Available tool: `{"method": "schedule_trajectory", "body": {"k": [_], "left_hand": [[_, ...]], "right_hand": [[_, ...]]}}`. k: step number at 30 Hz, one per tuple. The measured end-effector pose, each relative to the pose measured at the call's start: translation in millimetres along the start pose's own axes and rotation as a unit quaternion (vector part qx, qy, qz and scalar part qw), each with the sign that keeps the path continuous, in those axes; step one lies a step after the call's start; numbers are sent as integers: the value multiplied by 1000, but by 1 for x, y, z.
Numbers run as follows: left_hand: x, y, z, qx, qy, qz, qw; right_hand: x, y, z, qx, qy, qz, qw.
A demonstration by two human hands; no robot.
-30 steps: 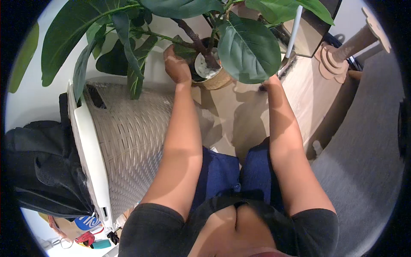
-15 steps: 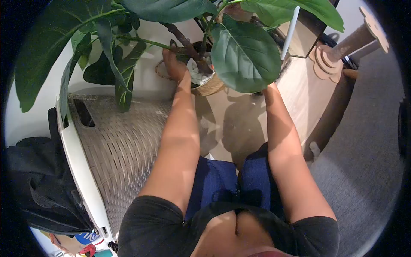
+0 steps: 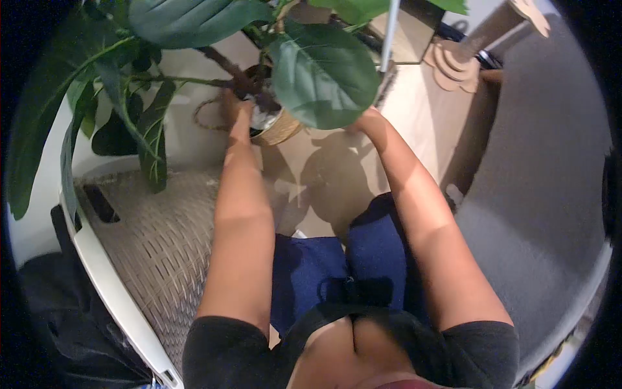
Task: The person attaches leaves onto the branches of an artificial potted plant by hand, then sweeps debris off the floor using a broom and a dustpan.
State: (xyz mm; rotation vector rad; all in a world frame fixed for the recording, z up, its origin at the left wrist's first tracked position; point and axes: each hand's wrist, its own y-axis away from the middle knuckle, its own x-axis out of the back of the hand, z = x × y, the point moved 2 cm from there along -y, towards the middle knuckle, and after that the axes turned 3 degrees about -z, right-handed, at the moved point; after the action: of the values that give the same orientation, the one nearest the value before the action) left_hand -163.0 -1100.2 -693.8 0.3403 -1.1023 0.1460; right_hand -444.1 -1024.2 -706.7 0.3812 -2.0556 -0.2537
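A leafy plant with broad green leaves [image 3: 327, 78] and a brown stem [image 3: 223, 61] stands in a woven basket planter [image 3: 280, 129]. Whitish material [image 3: 262, 117] shows inside the planter's rim. My left hand [image 3: 237, 109] is at the planter's left side, closed on its rim beside a looped rope handle [image 3: 202, 123]; its fingers are dark and blurred. To the right of the planter, my right hand [image 3: 367, 120] reaches beneath the large front leaf. That leaf hides most of its fingers, so I cannot see what they touch.
A woven wicker hamper [image 3: 162, 240] with a white rim stands on my left, dark cloth [image 3: 58, 318] beyond it. A grey upholstered seat [image 3: 538, 194] curves along my right. A scratching-post-like stand [image 3: 479, 39] is at the back right, near a thin white pole [image 3: 391, 32].
The view has swung to the right, so plant, planter and hamper appear farther left. Both hands keep about the same place beside the planter. More of my right hand shows below the leaf.
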Motion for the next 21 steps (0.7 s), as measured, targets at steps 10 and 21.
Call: {"method": "schedule_trajectory", "body": {"k": [10,21], "left_hand": [[-18,128,69,21,151,296,943],[-21,238,133,-156,223,57,961]], "right_hand": [[120,38,24,117,589,222,768],[141,4,36,28,723,30,690]]}}
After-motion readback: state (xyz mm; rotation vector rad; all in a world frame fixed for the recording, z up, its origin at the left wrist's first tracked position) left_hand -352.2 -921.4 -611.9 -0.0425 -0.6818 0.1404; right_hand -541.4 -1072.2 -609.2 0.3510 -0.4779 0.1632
